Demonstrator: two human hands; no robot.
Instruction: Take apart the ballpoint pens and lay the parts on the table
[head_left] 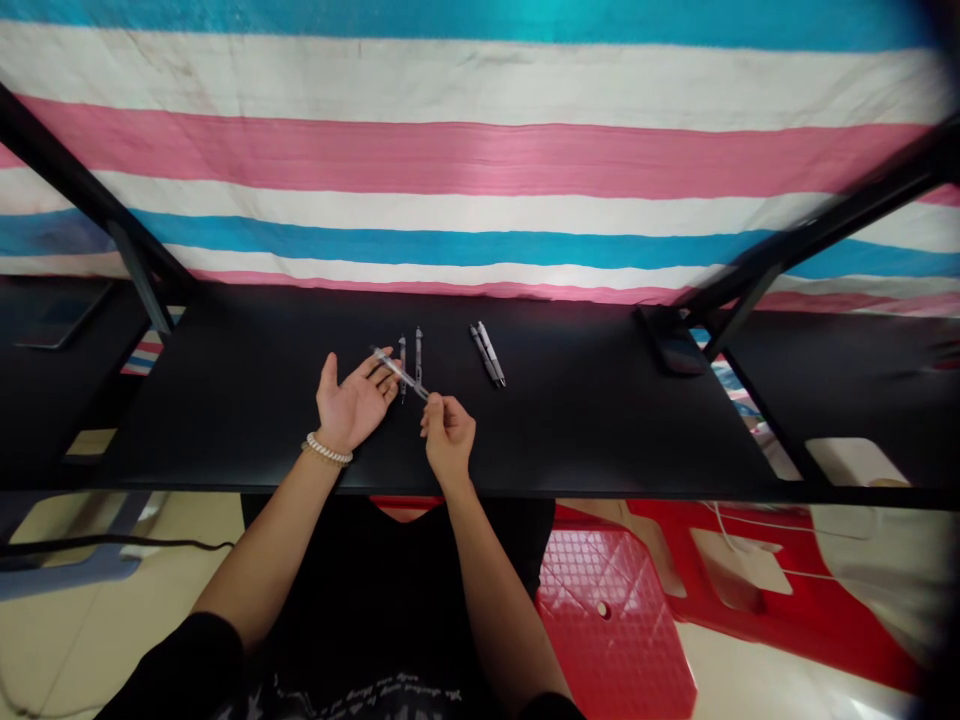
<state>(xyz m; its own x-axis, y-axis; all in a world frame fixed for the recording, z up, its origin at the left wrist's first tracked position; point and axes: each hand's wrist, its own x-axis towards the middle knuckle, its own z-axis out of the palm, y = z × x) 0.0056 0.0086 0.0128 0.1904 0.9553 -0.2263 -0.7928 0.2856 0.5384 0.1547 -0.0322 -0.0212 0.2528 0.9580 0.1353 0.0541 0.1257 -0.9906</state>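
Palm up and fingers spread, my left hand (355, 403) is over the black table (555, 430). My right hand (448, 432) pinches one end of a clear pen (401, 372), whose other end lies over the fingers of my left hand. Behind the held pen, two similar pens stand out on the tabletop: one (418, 352) lies lengthwise, and another (403, 352) is partly covered by the held pen. Farther right, a white pen (491, 350) and a dark grey pen (483, 354) lie side by side at a slant.
A dark flat object (670, 342) rests at the table's right back corner. Black metal frame bars (135, 265) rise at both sides before a striped sheet (465, 160). Below the front edge is a red plastic stool (611, 600).
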